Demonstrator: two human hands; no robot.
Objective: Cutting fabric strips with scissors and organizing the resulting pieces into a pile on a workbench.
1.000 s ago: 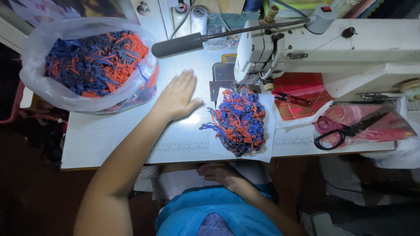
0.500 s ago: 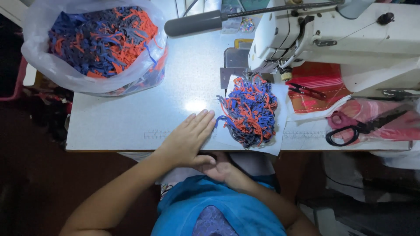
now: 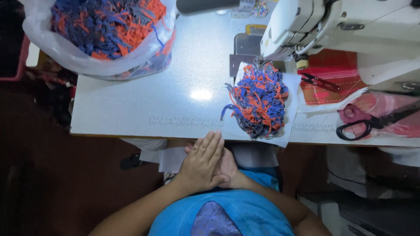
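Hands: I am resting my left hand [image 3: 202, 161] flat, fingers apart, over my right hand [image 3: 228, 168], both empty, just below the table [image 3: 131, 109] edge | Thing: strip pile [image 3: 257, 99] is lying on the table under the sewing machine [image 3: 332, 26] | Risk: dangling strips may be slipping off the edge | Hidden: right fingers covered, so I cannot tell their grip.

A pale grey surface [image 3: 144, 109] carries a sewing workplace seen from above, with a faint ruler scale printed along its near edge. At its far left corner sits a clear plastic bag [image 3: 105, 39] stuffed with blue and orange fabric strips. Near the middle, a smaller tangle of blue and orange strips [image 3: 258, 100] rests on a white sheet [image 3: 291, 109], just in front of a white sewing machine [image 3: 345, 26]. To the right lie a red cloth [image 3: 337, 78], small black snips [image 3: 321, 81] and black-handled scissors [image 3: 372, 124] on pink plastic [image 3: 393, 118].
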